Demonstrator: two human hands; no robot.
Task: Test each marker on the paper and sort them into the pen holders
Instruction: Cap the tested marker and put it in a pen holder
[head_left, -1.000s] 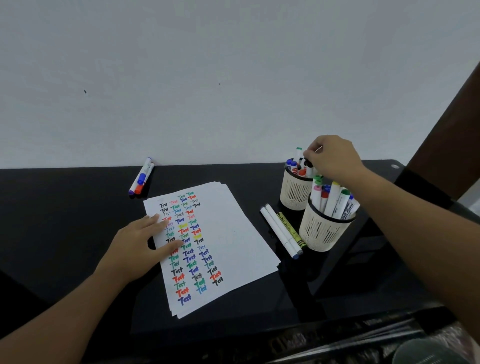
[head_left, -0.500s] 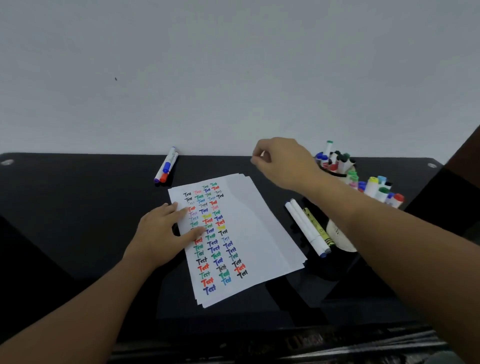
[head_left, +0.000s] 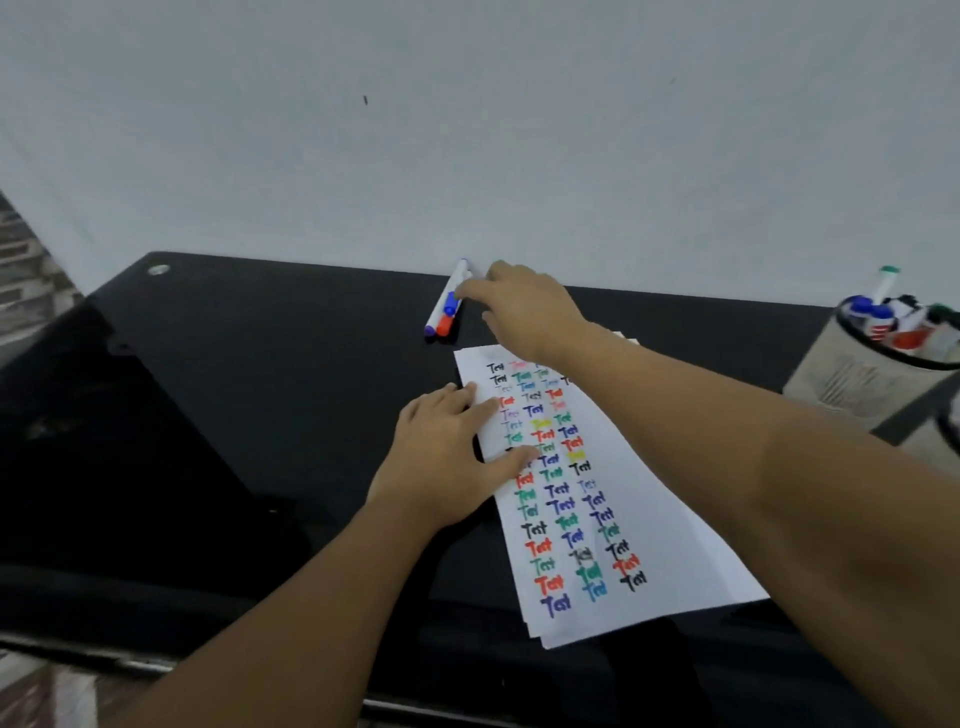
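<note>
A stack of white paper (head_left: 660, 525) covered in coloured "Test" marks lies on the black table (head_left: 234, 415). My left hand (head_left: 447, 457) rests flat on the paper's left edge, fingers straight. My right hand (head_left: 524, 306) reaches across to a small bunch of white markers (head_left: 447, 306) with blue, purple and orange caps near the wall; its fingertips touch them, fingers extended. A beige pen holder (head_left: 857, 379) full of markers stands at the far right. A second holder (head_left: 943, 441) is only partly in view below it.
A white wall rises directly behind the table's back edge. A round metal fitting (head_left: 158, 269) sits at the table's back left corner. The table's front edge runs along the bottom of the view, with patterned floor at the left.
My right hand left the pen holders and swept left across the paper to the markers by the wall. The view turned left. My left hand stayed on the paper.
</note>
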